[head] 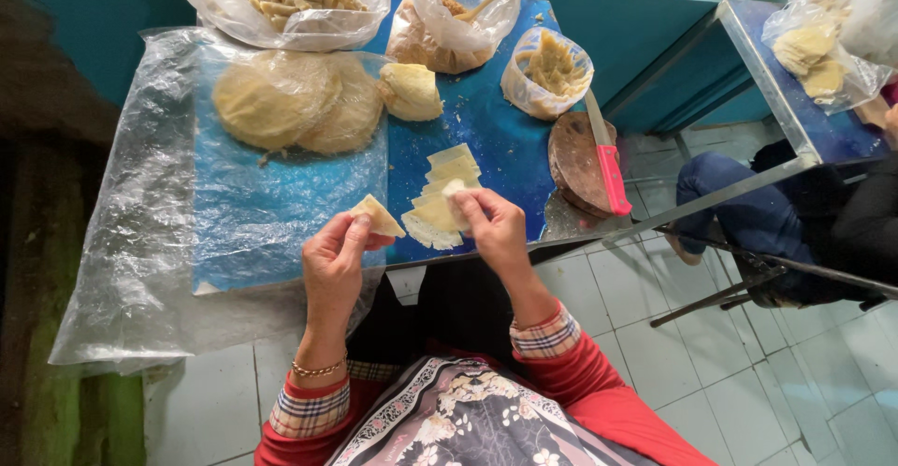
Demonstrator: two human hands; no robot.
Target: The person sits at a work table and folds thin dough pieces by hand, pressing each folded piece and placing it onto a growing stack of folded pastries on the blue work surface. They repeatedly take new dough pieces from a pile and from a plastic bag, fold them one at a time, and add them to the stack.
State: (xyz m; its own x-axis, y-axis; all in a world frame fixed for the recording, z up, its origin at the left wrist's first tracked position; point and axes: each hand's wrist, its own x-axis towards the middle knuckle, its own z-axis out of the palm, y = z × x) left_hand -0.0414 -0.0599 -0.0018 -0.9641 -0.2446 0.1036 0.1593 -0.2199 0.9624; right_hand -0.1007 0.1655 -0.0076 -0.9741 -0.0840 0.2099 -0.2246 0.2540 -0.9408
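Left hand (332,260) pinches a folded dough triangle (378,215) at frame centre | right hand (493,227) grips a square off the wrapper stack (441,196) just right of it | risk: thin dough could tear if squeezed hard; knife (608,159) lies near table edge (524,241)

A blue desk (496,138) is covered on its left by a clear plastic sheet (140,195), where 2 round dough discs (295,101) are laid. 3 plastic bags (290,3) of dough pieces are set along the far edge. A red-handled knife (610,171) is rested on a round wooden board (575,162)
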